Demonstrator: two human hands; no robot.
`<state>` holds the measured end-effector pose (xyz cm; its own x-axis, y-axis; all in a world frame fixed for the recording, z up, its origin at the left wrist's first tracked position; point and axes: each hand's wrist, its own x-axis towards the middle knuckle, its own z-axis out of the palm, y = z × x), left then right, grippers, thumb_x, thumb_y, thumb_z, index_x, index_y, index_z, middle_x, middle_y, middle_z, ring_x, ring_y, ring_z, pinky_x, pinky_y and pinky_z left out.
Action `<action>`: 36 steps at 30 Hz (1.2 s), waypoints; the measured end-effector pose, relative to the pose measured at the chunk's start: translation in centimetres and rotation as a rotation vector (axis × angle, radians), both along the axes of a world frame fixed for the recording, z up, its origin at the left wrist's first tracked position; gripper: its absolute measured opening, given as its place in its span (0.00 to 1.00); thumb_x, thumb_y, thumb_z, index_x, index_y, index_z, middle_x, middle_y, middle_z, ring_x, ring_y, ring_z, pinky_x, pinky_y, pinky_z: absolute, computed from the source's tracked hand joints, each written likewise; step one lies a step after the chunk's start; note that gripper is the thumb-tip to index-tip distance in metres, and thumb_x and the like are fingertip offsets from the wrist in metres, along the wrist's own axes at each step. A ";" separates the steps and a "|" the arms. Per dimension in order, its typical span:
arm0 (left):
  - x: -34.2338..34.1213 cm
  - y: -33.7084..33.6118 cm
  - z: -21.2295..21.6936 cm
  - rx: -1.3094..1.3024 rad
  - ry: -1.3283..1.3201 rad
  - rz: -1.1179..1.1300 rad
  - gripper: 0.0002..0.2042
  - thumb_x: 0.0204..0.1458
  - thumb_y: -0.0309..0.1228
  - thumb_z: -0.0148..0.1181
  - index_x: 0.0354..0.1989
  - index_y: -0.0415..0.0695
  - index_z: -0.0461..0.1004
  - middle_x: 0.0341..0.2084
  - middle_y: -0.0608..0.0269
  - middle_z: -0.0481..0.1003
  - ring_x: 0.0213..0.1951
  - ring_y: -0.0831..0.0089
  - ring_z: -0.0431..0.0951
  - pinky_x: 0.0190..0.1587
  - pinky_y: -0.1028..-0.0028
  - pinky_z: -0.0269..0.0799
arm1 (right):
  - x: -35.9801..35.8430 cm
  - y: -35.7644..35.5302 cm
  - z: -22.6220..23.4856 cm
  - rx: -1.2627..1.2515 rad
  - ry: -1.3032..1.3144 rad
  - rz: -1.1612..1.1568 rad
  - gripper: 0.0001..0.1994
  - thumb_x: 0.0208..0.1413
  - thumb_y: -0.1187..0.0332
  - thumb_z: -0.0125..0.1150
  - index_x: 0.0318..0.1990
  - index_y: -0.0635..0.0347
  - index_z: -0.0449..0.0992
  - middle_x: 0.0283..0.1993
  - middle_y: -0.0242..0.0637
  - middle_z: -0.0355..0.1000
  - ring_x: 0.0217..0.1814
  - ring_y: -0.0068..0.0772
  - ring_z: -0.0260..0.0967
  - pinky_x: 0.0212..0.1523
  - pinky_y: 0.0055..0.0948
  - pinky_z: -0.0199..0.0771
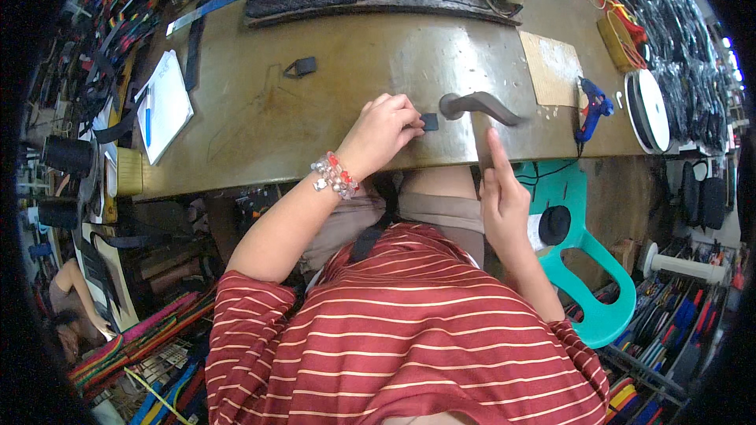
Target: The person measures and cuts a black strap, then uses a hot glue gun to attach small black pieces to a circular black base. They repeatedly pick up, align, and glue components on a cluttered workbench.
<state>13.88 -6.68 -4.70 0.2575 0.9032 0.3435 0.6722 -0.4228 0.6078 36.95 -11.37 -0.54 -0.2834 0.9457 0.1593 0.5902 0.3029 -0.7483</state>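
Note:
My left hand (384, 127), with a beaded bracelet at the wrist, rests near the table's front edge. Its fingertips pinch a small dark flat piece (430, 121) that lies against the tabletop. My right hand (505, 195) is wrapped round the handle of a hammer (477, 102), index finger stretched along it. The dark curved hammer head is just right of the flat piece, apart from it. Farther left on the table lies a small black piece with a loop (304, 68).
On the table (236, 126) a blue glue gun (596, 107) lies beside cardboard (551, 69) and a white spool (650, 110) at right. Paper (167, 110) with a pen is at left, a blue ruler (236, 0) behind. A teal chair (583, 244) stands right; another person's arm (83, 299) shows lower left.

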 end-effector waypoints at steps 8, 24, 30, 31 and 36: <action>0.0 -0.5 1.1 0.134 0.144 0.024 0.10 0.42 0.33 0.66 0.26 0.43 0.72 0.31 0.59 0.73 0.39 0.61 0.72 0.43 0.65 0.68 | 2.0 5.8 0.3 0.040 -0.219 -0.115 0.24 0.59 0.66 0.53 0.63 0.37 0.62 0.44 0.52 0.73 0.43 0.52 0.73 0.41 0.41 0.71; -14.7 1.2 2.4 0.046 0.016 0.322 0.11 0.48 0.32 0.61 0.40 0.44 0.76 0.40 0.56 0.73 0.44 0.59 0.73 0.50 0.64 0.69 | 5.0 12.5 -4.4 0.519 -0.528 -0.349 0.21 0.50 0.67 0.62 0.54 0.45 0.72 0.37 0.41 0.69 0.40 0.46 0.67 0.40 0.41 0.68; -16.7 2.0 0.1 0.132 0.404 0.234 0.10 0.49 0.30 0.59 0.40 0.48 0.78 0.46 0.58 0.74 0.49 0.60 0.72 0.54 0.65 0.67 | 4.9 12.2 -4.2 0.531 -0.493 -0.333 0.21 0.50 0.68 0.61 0.55 0.47 0.71 0.35 0.41 0.67 0.39 0.45 0.65 0.40 0.40 0.67; -18.3 1.8 0.3 0.159 0.416 0.311 0.10 0.49 0.30 0.58 0.40 0.47 0.78 0.43 0.58 0.75 0.48 0.59 0.72 0.54 0.64 0.67 | 5.0 12.2 -4.2 0.541 -0.511 -0.338 0.21 0.50 0.68 0.61 0.54 0.47 0.71 0.34 0.40 0.67 0.39 0.45 0.65 0.39 0.40 0.67; -24.0 2.4 2.8 0.230 0.446 0.589 0.06 0.49 0.29 0.58 0.35 0.46 0.79 0.39 0.59 0.76 0.43 0.58 0.73 0.49 0.65 0.69 | 5.0 12.6 -4.3 0.545 -0.513 -0.336 0.20 0.49 0.67 0.63 0.53 0.45 0.73 0.32 0.39 0.65 0.37 0.44 0.65 0.38 0.41 0.67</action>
